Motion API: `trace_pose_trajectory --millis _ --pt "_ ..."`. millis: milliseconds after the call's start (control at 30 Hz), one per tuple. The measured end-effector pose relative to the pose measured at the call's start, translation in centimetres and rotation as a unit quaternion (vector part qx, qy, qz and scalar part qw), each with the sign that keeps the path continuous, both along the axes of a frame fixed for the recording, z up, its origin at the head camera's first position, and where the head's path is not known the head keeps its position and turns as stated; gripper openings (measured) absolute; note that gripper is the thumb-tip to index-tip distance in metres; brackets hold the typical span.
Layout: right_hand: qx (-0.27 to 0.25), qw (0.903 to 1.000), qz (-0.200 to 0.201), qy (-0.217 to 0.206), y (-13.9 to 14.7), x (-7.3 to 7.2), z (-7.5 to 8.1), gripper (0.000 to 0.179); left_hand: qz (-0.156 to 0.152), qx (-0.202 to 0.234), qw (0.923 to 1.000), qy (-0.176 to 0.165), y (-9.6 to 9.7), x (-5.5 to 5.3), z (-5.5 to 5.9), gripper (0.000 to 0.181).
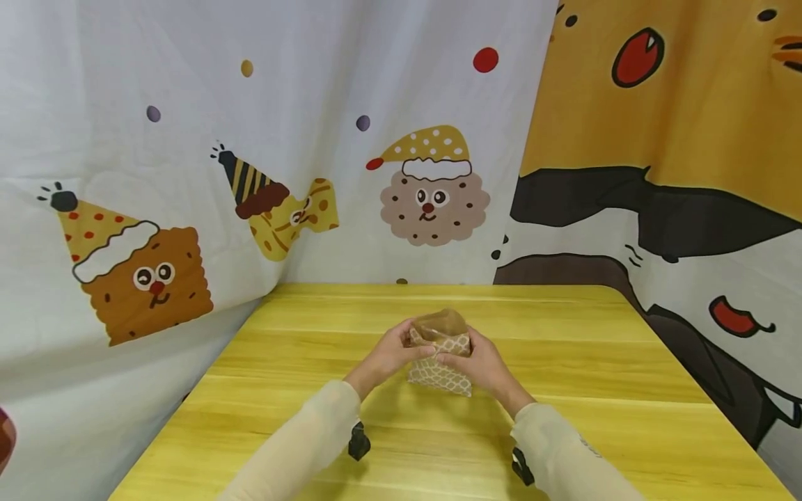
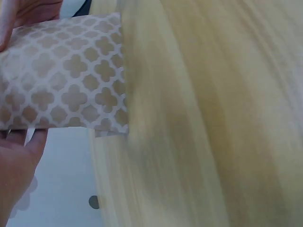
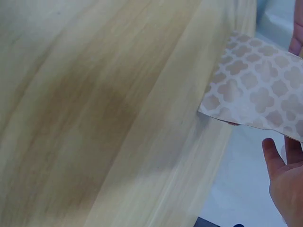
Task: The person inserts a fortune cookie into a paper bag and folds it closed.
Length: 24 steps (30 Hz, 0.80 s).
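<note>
A small brown paper bag (image 1: 440,376) with a white lattice print stands upright between my hands, its mouth spread and its plain brown inside showing at the top. At its left edge my left hand (image 1: 396,349) grips the upper part, thumb across the front and fingers behind. My right hand (image 1: 484,358) holds the opposite edge the same way, the two thumbs nearly meeting. In the left wrist view the printed front of the bag (image 2: 71,75) shows down to its bottom edge. The right wrist view shows its lower corner (image 3: 232,90) above the tabletop.
A yellow wood-grain table (image 1: 301,348) lies under the bag. Behind it hangs a white curtain (image 1: 326,83) with cartoon biscuits, and an orange-and-black printed cloth (image 1: 601,125) covers the right side. Dark wrist devices (image 1: 359,442) sit below both sleeves.
</note>
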State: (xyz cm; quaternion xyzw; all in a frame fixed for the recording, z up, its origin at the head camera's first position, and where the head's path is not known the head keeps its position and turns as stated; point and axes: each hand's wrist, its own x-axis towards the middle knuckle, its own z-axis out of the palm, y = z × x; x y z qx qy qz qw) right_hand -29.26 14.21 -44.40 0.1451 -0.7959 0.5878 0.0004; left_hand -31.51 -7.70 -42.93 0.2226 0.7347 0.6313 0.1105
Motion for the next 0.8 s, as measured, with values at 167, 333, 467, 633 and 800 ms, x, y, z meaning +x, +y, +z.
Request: trace_pose_trajectory --millis 167,333,467,633,800 --pt "-0.007 1.0 0.006 -0.003 -0.1 0.0 0.5 0.055 0.018 0.005 0.9998 0.006 0.0 0.1 -0.5 0.052" --pt "0.0 1.0 0.004 -0.002 -0.3 0.0 1.1 0.056 0.039 0.016 0.999 0.016 0.3 0.3 -0.2 0.042" --pt "0.02 0.9997 -0.002 0.011 -0.5 0.0 1.3 0.057 0.065 0.024 0.9975 0.015 0.5 0.4 0.1 0.039" --pt "0.029 0.9995 -0.006 0.008 -0.8 0.0 1.4 0.06 0.103 0.054 0.9929 -0.025 1.1 0.7 0.7 0.034" --pt "0.028 0.9996 0.01 -0.003 -1.0 0.0 1.3 0.063 0.146 0.065 0.9853 -0.062 1.7 1.0 1.3 0.023"
